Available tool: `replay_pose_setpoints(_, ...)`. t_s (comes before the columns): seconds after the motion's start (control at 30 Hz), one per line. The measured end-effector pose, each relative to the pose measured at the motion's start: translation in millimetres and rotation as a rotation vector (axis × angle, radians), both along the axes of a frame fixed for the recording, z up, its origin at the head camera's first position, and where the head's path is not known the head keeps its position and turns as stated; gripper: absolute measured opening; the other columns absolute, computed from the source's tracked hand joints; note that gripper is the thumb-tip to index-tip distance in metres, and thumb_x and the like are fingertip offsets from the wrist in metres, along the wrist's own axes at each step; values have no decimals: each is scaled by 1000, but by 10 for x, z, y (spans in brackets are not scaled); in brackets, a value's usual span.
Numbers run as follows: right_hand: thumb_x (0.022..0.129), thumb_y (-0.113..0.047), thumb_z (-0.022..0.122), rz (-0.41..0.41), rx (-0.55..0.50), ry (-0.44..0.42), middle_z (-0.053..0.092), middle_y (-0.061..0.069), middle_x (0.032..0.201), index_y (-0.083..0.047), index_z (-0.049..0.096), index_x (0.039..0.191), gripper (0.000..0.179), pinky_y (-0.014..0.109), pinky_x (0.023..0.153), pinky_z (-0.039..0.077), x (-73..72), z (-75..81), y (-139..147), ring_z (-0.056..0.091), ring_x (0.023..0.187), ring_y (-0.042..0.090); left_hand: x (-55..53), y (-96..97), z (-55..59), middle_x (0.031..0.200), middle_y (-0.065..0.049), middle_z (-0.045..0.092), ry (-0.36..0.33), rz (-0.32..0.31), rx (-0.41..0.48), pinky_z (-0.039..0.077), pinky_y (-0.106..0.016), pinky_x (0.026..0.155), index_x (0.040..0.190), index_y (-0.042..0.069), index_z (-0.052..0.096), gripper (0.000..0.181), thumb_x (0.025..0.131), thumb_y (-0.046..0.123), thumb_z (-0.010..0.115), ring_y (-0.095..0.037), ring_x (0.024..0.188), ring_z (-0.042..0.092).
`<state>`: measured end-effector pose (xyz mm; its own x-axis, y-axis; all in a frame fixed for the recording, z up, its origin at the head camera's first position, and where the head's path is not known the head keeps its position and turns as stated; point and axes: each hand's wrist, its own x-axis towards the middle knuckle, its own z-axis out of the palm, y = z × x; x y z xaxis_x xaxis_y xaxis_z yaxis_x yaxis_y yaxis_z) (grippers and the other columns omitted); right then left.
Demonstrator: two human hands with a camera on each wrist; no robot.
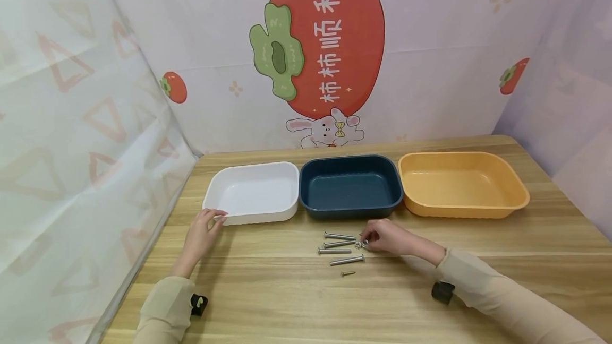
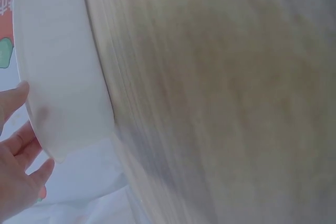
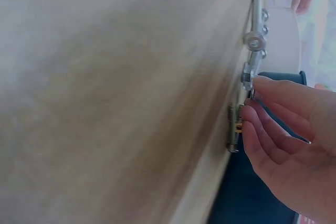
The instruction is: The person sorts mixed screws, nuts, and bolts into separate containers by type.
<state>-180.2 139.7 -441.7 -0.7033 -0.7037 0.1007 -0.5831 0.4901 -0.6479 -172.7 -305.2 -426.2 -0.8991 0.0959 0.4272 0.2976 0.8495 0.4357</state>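
My left hand (image 1: pixel 203 232) is at the near left corner of a white tray (image 1: pixel 260 218). Its thumb lies against the outer wall and other fingers reach over the rim, holding the edge lightly. My right hand (image 1: pixel 389 237) is low over the table, thumb and fingertips pinching a small metal nut (image 1: pixel 365 243). Another nut (image 1: pixel 358 244) lies just left of those fingertips. Several long silver bolts (image 1: pixel 334 251) lie left of the hand, and a short screw (image 1: pixel 348 273) lies nearer me. In the right wrist view, a threaded piece (image 3: pixel 232 129) shows behind the fingers, partly covered.
A dark blue tray (image 1: pixel 351 212) stands in the middle of the back row, against the white one. To its right is a yellow tray (image 1: pixel 464 210). All three are on the wooden table (image 1: pixel 287 301), with a printed cloth (image 1: pixel 421 94) hanging behind.
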Motion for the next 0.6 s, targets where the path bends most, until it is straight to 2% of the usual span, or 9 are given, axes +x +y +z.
replay_pose_setpoints(0.1,74,2,65,-4,-6,-7,60,2,79,-1,66,84,10,18,57,45,-4,40,-4,51,66,4,-1,-8,3,89,-15,58,-12,0,0,41,-49,76,90,2,63,11,79,2,63,-34,89,52)
replay_pose_setpoints(0.33,75,1,65,5,-34,43,63,4,80,0,67,84,10,19,60,47,-21,99,-51,56,70,8,5,-22,18,89,-14,59,-35,-3,0,40,-49,78,90,3,63,10,80,4,62,-33,90,52)
replay_pose_setpoints(0.6,77,-2,65,-22,-35,33,63,2,83,0,67,88,11,20,64,48,-25,192,-155,57,73,8,10,-17,27,88,-14,59,-27,-1,-5,41,-49,77,90,3,63,10,81,4,62,-33,88,52)
